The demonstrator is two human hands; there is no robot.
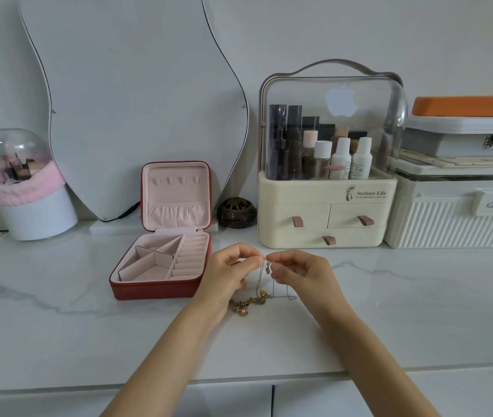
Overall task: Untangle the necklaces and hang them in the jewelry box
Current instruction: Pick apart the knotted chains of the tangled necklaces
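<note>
1. Head view shows my left hand [228, 273] and my right hand [298, 272] lifted a little over the white table [58, 326], close together, near the middle.
2. My left fingers [251, 256] are pressed together on a thin chain. My right fingers [274, 261] are pinched on it too, just beside them. A small charm [267, 267] hangs between the two pinches.
3. Most of the necklaces [254, 300] lie in a gold and silver clump on the table, at 6 o'clock from my fingertips. Thin strands go up from the clump to my fingers.
4. So the lifted chain runs almost straight up and down, top end at my fingers, bottom end in the clump. One silver strand lies flat and points to 3 o'clock.
5. The jewelry box [161, 284] sits open at 9 o'clock from my hands. Its lid stands up, and the little hooks [176, 180] in the lid have nothing on them. I think no necklace is hung yet.
6. What could go wrong: if I pull hard, the knot may get tighter, or the thin chain may snap.
7. If I lift too high, the whole clump may come up and swing, and the strands may twist more.
8. If my pinch slips, the chain may drop back into the clump and I lose my spot.
</note>
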